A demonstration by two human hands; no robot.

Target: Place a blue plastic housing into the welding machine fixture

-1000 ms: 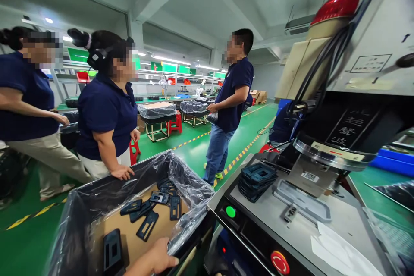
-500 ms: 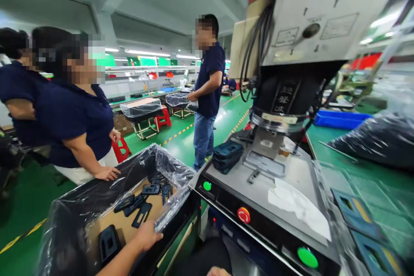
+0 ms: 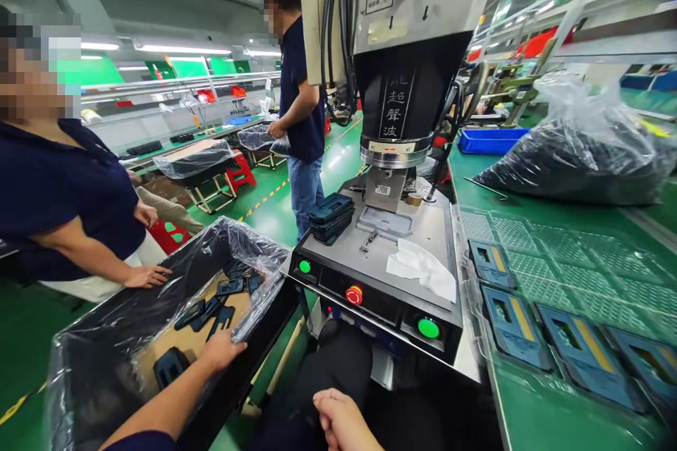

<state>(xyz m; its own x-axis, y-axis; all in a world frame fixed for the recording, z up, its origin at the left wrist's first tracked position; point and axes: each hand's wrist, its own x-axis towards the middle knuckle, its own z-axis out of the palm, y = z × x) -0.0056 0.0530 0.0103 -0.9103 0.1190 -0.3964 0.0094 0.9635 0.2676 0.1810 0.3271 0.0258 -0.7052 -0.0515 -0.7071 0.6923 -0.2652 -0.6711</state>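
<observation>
At left, a co-worker's hand [image 3: 148, 276] rests on one rim of the lined bin [image 3: 100, 359], whose plastic probably guards the dark parts [image 3: 230, 287] scattered inside. The left hand [image 3: 225, 351] lies over the opposite rim, perhaps as a prop; I cannot tell how tightly it grips. A stack [image 3: 328, 218] sits by the press [image 3: 394, 84], likely for easy reach. The right hand [image 3: 338, 412], curled narrow, shows nothing held. Rightmost, framed pieces [image 3: 515, 324] lie flat on the desk [image 3: 539, 409], seemingly kept apart.

A factory workshop — a button-fronted machine [image 3: 396, 95], a parts bin [image 3: 267, 335], a green bench [image 3: 539, 416], matching navy shirts [image 3: 89, 204] — and striped floor tape [image 3: 22, 405].
</observation>
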